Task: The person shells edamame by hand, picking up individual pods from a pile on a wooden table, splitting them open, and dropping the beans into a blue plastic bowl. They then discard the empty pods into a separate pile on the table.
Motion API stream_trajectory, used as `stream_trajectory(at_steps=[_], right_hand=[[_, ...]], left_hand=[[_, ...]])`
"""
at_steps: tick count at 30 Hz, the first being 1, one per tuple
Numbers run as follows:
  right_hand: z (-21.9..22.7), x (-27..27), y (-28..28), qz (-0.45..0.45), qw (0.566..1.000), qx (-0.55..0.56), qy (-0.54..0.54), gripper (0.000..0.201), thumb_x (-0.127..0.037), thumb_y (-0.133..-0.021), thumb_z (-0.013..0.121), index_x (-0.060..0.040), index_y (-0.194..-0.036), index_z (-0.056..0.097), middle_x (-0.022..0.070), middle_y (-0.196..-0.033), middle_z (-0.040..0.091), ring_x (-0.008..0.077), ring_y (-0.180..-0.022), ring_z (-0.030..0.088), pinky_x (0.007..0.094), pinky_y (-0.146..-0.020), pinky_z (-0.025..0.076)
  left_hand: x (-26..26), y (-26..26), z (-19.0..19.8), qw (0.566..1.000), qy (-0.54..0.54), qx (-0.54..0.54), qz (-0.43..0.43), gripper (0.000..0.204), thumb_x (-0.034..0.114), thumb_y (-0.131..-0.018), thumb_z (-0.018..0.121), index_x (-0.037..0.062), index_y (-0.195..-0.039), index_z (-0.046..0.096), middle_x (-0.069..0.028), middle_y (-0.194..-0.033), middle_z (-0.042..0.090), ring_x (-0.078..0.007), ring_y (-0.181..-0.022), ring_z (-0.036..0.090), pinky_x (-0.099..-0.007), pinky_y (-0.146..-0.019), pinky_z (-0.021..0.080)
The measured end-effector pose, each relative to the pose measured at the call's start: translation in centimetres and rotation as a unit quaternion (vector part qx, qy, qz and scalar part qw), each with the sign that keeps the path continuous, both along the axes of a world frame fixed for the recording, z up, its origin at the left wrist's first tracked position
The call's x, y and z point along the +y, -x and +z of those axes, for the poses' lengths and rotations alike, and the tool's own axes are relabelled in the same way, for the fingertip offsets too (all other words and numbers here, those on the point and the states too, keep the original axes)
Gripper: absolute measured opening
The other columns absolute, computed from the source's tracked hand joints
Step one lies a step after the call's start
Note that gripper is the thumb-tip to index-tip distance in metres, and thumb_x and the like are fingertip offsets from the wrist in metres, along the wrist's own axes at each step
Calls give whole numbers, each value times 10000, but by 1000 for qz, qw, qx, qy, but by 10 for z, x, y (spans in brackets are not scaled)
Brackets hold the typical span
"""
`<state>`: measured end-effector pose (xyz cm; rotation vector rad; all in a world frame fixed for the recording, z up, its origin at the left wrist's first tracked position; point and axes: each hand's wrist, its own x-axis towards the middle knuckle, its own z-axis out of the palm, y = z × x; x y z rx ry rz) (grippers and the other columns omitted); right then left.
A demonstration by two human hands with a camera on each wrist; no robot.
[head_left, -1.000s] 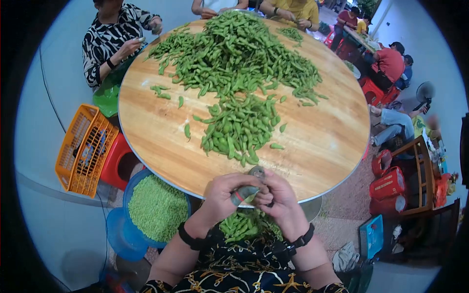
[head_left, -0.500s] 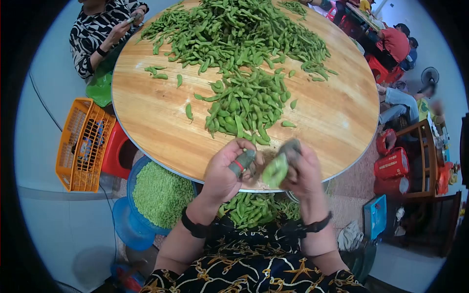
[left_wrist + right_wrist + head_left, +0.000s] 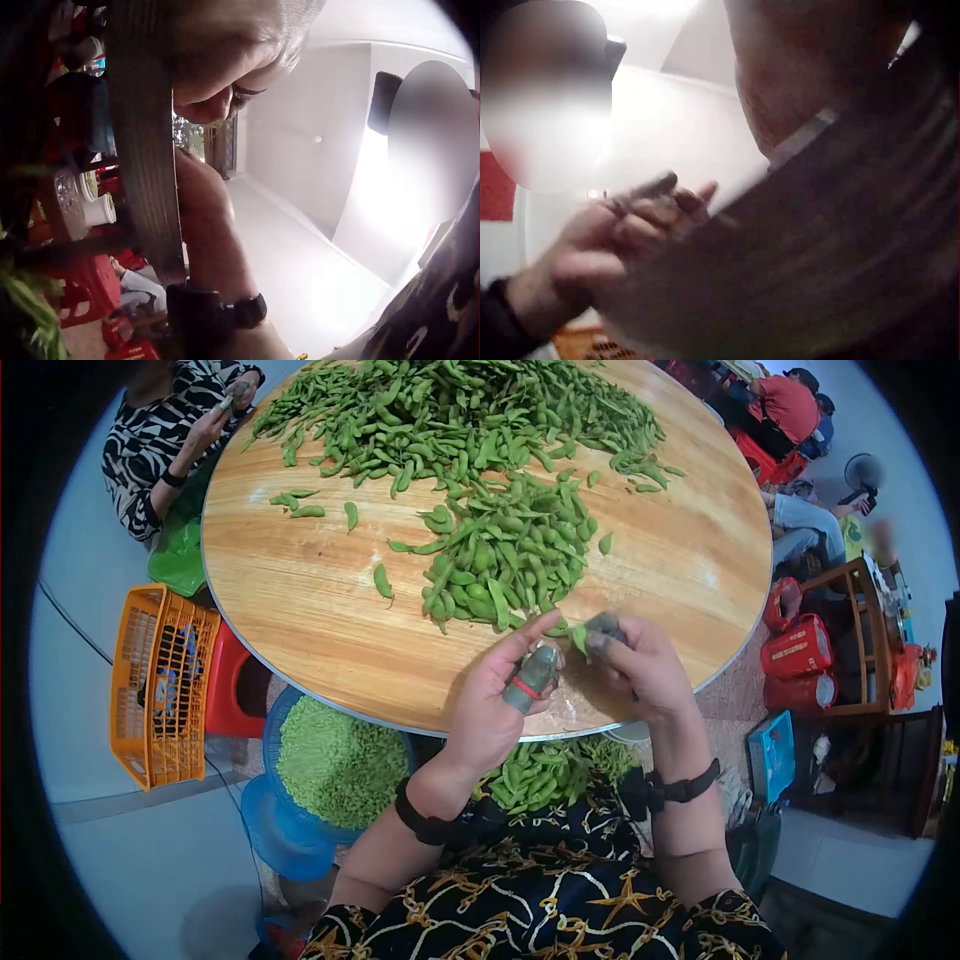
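Green pods (image 3: pixel 510 555) lie in a small pile on the round wooden table (image 3: pixel 310 620), in front of a larger heap. Just beyond the table's near edge, my left hand (image 3: pixel 500 695) has its index finger stretched out and its thumb in a grey cover with a red band; nothing is clearly held there. To its right, my right hand (image 3: pixel 645 665), also with grey-covered fingertips, pinches a green pod (image 3: pixel 579 639) close to the pile. The left hand (image 3: pixel 615 244) is blurred in the right wrist view. The left wrist view does not show the pods between the hands.
More pods (image 3: pixel 535 775) lie in my lap, below the table edge. A blue basin (image 3: pixel 272 745) of shelled beans stands at lower left, near a red stool (image 3: pixel 228 680) and an orange crate (image 3: pixel 130 705). A person in a patterned top (image 3: pixel 130 460) sits at upper left.
The hands, together a second ago, have parted. The blurred green thing in the right hand has given way to a pod, and the left index finger has stretched out. The head view has shifted.
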<state>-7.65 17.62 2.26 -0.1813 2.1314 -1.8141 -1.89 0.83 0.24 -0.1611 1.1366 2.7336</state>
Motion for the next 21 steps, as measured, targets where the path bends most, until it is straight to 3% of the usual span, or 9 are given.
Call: stream_trajectory(at_steps=[2, 4, 6, 7, 9, 12, 13, 15, 21], right_hand=[[6, 2, -13, 74, 963, -191, 173, 162, -198, -862, 591, -38, -840, 573, -74, -567, 447, 13, -467, 357, 175, -416, 257], [13, -6, -22, 56, 962, -196, 181, 145, -191, -864, 588, -49, -841, 573, -73, -561, 429, 11, -454, 333, 175, -409, 225], [15, -10, -28, 79, 972, -172, 141, 157, -194, -881, 564, -42, -841, 567, -71, -569, 422, 17, -471, 327, 174, -423, 236], [22, -14, -32, 92, 982, -142, 89, 197, -215, -918, 499, -44, -835, 551, -62, -578, 415, 31, -504, 338, 181, -459, 267], [25, -14, -40, 105, 981, -131, 98, 217, -221, -934, 460, -46, -833, 542, -59, -584, 418, 34, -523, 346, 185, -482, 281], [19, -9, -47, 132, 979, -109, 110, 266, -234, -962, 381, -47, -831, 519, -49, -596, 426, 45, -550, 367, 196, -522, 309], [18, -8, -48, 129, 976, -122, 123, 268, -234, -963, 383, -42, -834, 518, -47, -597, 432, 46, -542, 366, 197, -514, 307], [18, -6, -50, 124, 974, -135, 135, 270, -235, -964, 384, -38, -838, 517, -46, -599, 438, 47, -533, 365, 199, -506, 305], [15, -3, -49, 107, 956, -193, 194, 267, -221, -965, 380, -37, -825, 512, -44, -607, 458, 43, -503, 363, 188, -485, 300]], left_hand=[[-7, 1, -9, 996, 23, 35, -77, 321, 80, -895, 513, 78, -1216, 531, 44, -926, 535, -18, -730, 457, -134, -595, 376], [-10, 2, -20, 993, -13, 60, -104, 241, 78, -892, 521, 53, -1123, 584, 16, -963, 561, -25, -757, 476, -146, -626, 390], [-14, 3, -25, 986, -104, 92, -94, 231, -20, -810, 573, 30, -1035, 587, -22, -952, 579, -63, -797, 527, -176, -664, 428], [-13, 3, -24, 986, -99, 88, -99, 231, -20, -810, 573, 30, -1035, 587, -22, -952, 579, -63, -797, 527, -176, -664, 428], [-10, 1, -21, 989, -134, 62, -17, 298, -115, -693, 598, 21, -957, 566, -49, -920, 583, -112, -808, 570, -214, -679, 465], [-11, 0, -20, 991, -124, 43, -18, 378, -162, -611, 592, 23, -937, 544, -54, -892, 580, -146, -793, 588, -243, -702, 486], [-8, 0, -18, 991, -124, 42, -25, 378, -162, -611, 592, 23, -937, 544, -54, -892, 580, -146, -793, 588, -243, -702, 486], [-3, -2, -13, 997, -22, 66, 24, 83, -4, -826, 557, 29, -894, 522, -53, -837, 564, -87, -658, 518, -171, -472, 334], [-4, -3, -16, 999, -23, 27, 18, 103, -20, -822, 556, 28, -900, 507, -49, -804, 561, -79, -650, 525, -154, -462, 316]])
